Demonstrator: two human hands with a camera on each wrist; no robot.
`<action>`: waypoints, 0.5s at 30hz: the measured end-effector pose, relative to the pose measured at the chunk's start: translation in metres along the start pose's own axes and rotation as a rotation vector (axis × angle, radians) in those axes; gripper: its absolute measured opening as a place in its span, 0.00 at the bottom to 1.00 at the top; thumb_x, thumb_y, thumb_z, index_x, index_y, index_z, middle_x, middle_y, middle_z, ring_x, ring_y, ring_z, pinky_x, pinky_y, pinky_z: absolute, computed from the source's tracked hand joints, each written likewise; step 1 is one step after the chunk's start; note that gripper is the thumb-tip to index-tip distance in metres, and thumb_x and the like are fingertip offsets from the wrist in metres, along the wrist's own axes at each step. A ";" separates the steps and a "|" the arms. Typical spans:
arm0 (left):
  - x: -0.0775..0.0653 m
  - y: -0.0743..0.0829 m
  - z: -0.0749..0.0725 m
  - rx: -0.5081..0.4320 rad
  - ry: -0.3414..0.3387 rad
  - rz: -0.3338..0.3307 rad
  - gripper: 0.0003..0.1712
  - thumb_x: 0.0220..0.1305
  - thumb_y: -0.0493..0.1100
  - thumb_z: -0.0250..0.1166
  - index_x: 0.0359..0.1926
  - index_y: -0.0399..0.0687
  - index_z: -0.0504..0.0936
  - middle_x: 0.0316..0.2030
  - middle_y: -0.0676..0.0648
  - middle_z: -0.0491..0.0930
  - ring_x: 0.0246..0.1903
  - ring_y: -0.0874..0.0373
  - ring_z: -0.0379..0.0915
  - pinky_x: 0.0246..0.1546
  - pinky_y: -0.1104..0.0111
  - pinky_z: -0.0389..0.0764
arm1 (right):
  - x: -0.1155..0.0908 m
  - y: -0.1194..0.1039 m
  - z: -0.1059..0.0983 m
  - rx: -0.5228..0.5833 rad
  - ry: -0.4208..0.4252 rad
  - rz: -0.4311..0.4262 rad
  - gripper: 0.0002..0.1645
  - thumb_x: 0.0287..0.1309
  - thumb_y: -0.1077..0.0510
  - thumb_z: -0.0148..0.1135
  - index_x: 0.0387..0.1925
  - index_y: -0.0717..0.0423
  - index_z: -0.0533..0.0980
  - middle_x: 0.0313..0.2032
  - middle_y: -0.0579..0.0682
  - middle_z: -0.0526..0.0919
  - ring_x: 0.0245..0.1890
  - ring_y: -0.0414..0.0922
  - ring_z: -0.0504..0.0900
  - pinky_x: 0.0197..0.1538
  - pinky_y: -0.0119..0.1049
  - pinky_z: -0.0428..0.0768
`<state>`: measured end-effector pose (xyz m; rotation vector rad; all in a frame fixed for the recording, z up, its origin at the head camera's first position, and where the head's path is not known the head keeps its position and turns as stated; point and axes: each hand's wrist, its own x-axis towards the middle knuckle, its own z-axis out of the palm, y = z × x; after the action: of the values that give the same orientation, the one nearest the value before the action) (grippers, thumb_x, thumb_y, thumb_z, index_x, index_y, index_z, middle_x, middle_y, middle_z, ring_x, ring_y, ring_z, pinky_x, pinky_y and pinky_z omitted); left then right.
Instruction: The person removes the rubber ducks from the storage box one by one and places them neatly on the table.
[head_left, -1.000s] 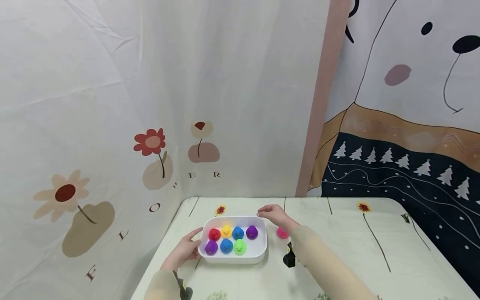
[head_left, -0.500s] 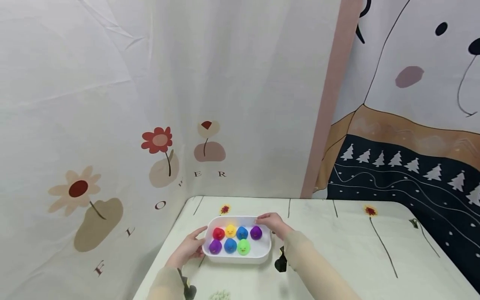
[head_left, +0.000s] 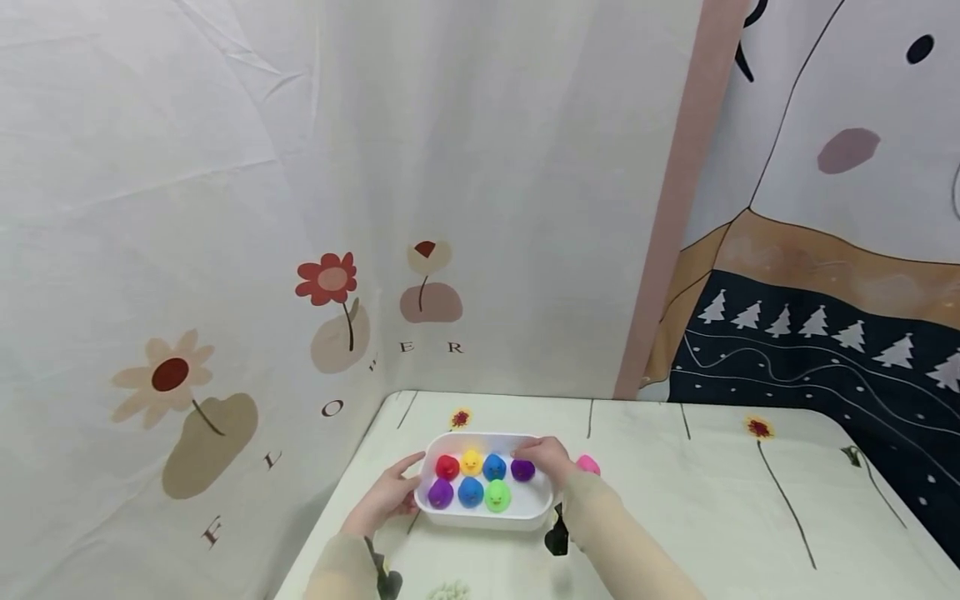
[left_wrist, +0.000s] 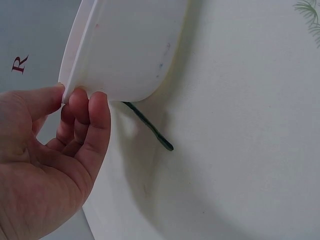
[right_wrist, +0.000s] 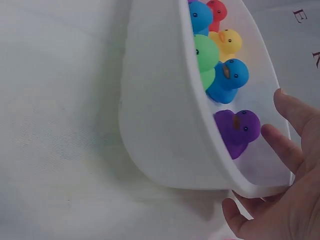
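A white plastic tub point(head_left: 483, 522) on the cloth-covered table holds several small rubber ducks: red, yellow, purple, blue and green. My left hand point(left_wrist: 55, 145) pinches its left end, thumb on the rim and curled fingers against the outer wall. My right hand point(right_wrist: 285, 190) straddles the right end. Two of its extended fingers reach over the rim, one tip close beside a purple duck point(right_wrist: 239, 131), while others sit outside below the rim. In the head view that purple duck is partly hidden by the right hand. A pink duck point(head_left: 588, 464) lies outside, just right of that hand.
The light table cloth point(head_left: 675, 500) has printed flowers and stems. A white curtain point(head_left: 510, 208) with flower prints and letters hangs behind and to the left. A dark printed panel with trees point(head_left: 817, 367) borders the table at the right.
The head view has turned right. My right hand has moved left from the tub's right corner to over its right end, nearer the purple duck. My left hand stays on the rim.
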<state>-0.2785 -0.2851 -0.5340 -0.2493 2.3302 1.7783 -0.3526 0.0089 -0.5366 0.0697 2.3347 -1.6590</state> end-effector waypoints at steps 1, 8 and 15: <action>0.000 0.000 0.001 0.002 0.000 0.000 0.32 0.70 0.35 0.54 0.73 0.42 0.58 0.25 0.43 0.73 0.20 0.57 0.71 0.25 0.67 0.79 | 0.000 0.001 0.000 -0.017 0.004 -0.009 0.15 0.51 0.54 0.71 0.39 0.59 0.83 0.41 0.53 0.82 0.51 0.56 0.76 0.58 0.56 0.72; 0.000 0.002 0.002 -0.010 0.004 0.005 0.32 0.69 0.35 0.54 0.72 0.42 0.58 0.22 0.45 0.71 0.19 0.58 0.70 0.25 0.67 0.79 | 0.002 0.008 0.003 -0.111 0.030 -0.053 0.12 0.47 0.58 0.74 0.36 0.56 0.84 0.34 0.48 0.83 0.41 0.49 0.77 0.54 0.53 0.74; 0.000 0.002 0.001 -0.008 0.011 -0.001 0.33 0.68 0.35 0.55 0.72 0.42 0.59 0.25 0.42 0.73 0.19 0.58 0.70 0.24 0.67 0.79 | 0.003 0.010 0.004 -0.181 0.039 -0.086 0.12 0.46 0.59 0.75 0.35 0.57 0.85 0.30 0.47 0.83 0.36 0.46 0.78 0.51 0.50 0.76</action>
<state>-0.2788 -0.2832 -0.5324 -0.2624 2.3308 1.7903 -0.3529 0.0086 -0.5476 -0.0358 2.5388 -1.4882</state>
